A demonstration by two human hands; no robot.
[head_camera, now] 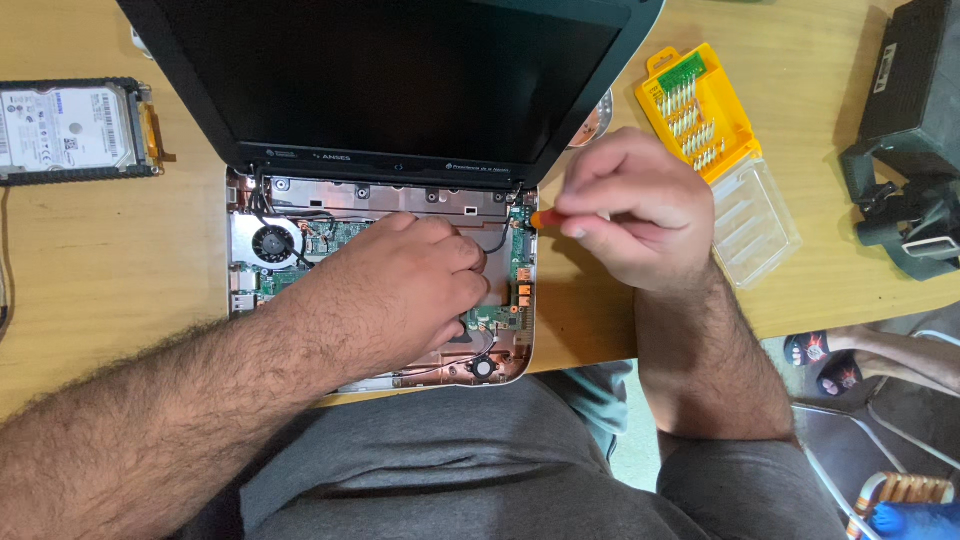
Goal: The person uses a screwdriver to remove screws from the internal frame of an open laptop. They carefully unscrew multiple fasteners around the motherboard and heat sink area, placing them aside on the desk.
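Head view looks down on an opened small laptop that lies at the near edge of a wooden table, its keyboard cover off and its green circuit board and round fan exposed. The left hand rests palm down on the middle of the board, fingers curled, holding nothing that I can see. The right hand is closed around an orange-handled screwdriver, and its tip meets the right edge of the laptop near the hinge. Just beside this hand stands a yellow bit case with its clear lid open. On the far left lies 1 hard drive.
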